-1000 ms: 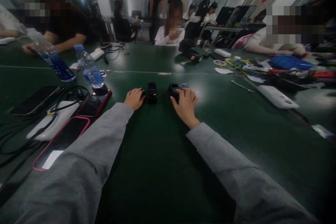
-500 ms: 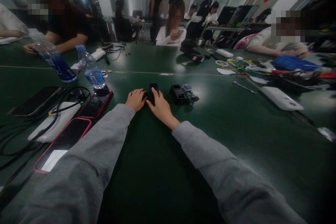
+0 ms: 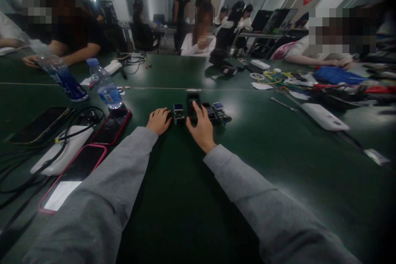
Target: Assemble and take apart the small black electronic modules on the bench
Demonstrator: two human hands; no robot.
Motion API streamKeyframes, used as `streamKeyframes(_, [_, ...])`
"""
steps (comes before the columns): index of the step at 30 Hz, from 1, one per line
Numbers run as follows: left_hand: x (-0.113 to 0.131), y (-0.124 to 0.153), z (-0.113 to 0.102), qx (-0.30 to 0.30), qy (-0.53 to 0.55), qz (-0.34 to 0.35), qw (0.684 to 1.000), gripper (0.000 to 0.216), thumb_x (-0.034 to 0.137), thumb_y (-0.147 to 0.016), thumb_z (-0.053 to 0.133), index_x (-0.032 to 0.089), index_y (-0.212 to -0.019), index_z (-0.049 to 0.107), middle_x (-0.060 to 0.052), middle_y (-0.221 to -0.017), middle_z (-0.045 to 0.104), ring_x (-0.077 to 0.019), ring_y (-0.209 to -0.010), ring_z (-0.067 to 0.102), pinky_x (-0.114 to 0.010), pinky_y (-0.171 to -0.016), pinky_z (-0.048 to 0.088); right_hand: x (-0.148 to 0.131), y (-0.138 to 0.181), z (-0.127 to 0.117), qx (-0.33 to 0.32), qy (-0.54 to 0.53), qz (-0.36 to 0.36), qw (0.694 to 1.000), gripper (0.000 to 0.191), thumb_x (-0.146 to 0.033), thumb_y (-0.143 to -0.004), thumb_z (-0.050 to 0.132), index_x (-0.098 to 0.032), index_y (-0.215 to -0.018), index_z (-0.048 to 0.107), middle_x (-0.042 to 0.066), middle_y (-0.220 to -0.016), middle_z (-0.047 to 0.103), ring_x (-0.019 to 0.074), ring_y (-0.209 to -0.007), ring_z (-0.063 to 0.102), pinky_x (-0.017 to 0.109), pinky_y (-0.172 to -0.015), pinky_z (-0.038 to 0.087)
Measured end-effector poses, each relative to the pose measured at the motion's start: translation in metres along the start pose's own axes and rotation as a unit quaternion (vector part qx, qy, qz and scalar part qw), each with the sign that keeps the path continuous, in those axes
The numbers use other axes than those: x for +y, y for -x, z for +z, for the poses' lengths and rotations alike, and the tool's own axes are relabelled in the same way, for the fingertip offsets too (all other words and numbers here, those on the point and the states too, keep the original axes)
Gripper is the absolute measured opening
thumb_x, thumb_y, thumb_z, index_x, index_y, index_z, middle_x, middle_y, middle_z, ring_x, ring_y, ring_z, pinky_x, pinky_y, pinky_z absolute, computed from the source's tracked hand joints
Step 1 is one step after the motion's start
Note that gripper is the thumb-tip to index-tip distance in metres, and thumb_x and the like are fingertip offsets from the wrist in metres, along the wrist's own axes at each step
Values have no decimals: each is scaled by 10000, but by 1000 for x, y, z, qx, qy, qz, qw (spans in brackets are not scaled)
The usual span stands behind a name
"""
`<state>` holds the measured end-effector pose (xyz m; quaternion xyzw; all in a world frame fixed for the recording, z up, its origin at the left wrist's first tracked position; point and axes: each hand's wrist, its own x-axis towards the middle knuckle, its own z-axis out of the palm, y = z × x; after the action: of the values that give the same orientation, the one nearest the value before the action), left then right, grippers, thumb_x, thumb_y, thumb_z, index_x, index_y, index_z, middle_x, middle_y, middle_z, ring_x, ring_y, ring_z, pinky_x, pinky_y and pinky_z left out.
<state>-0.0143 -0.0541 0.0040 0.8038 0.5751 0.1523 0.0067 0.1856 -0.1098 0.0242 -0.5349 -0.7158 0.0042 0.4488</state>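
Observation:
My right hand [image 3: 201, 130] grips a black plastic case [image 3: 193, 98] with a rectangular window, held slightly tilted above the table. Left of it stands a small circuit board with a screen [image 3: 178, 113], uncovered and apart from both hands. My left hand [image 3: 159, 121] lies palm down beside that board, fingers stretched out; a small dark patch shows at its fingertips, too unclear to name. Just right of the held case are a second black case [image 3: 208, 110], partly hidden by my right hand, and another circuit board with a screen [image 3: 221, 112].
On the left are two bottles [image 3: 107, 90], several phones [image 3: 111, 127], a white power bank [image 3: 58, 152] and black cables. To the right lie a wrench [image 3: 283, 104], a white device [image 3: 324, 116] and a heap of cables [image 3: 334, 80]. People sit across the green table [image 3: 185, 198].
My right hand has moved right with the black case, off the left circuit board, whose screen now shows. My left hand stays almost in place. The camera view shifts slightly.

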Motion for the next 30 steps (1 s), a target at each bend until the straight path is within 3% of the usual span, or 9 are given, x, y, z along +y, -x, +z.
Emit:
streamKeyframes(8, [-4, 0, 4, 6, 3, 3, 1000, 425, 377, -989, 418, 208, -1363, 524, -94, -1472, 503, -273, -1357, 432, -486, -1106, 367, 15, 6, 6, -100, -8, 66, 993, 604, -232, -892, 583, -202, -1477, 433, 169, -1423, 452, 345, -1249, 542, 529, -1001, 517])
streamKeyframes(13, [-3, 0, 3, 5, 7, 3, 1000, 432, 378, -989, 412, 205, -1371, 516, -100, -1477, 496, -270, -1361, 424, -488, -1113, 358, 17, 4, 8, -103, -10, 67, 992, 616, -243, -894, 603, -160, -1479, 427, 193, -1384, 479, 339, -1221, 564, 508, -981, 531])
streamKeyframes(19, [-1, 0, 0, -8, 7, -4, 1000, 428, 384, -990, 414, 223, -1374, 514, -98, -1484, 491, -272, -1369, 421, -494, -1112, 355, 18, 4, 4, -91, -3, 57, 994, 530, -197, -897, 629, -222, -1413, 508, 131, -1389, 503, 285, -1256, 539, 475, -1019, 510])
streamKeyframes(25, [-1, 0, -1, -8, 3, -4, 1000, 437, 387, -996, 405, 206, -1380, 510, -107, -1487, 486, -266, -1372, 419, -477, -1119, 353, 14, 7, 3, -109, 44, 48, 992, 557, -213, -903, 638, -200, -1434, 472, 169, -1472, 408, 327, -1353, 440, 518, -1056, 472])
streamKeyframes(30, [0, 1, -2, -10, 7, -3, 1000, 422, 373, -994, 413, 211, -1370, 517, -101, -1478, 495, -263, -1372, 419, -482, -1128, 345, 10, 7, 3, -103, 68, 25, 992, 515, -201, -902, 633, -181, -1399, 499, 172, -1408, 451, 319, -1308, 476, 485, -1024, 503])
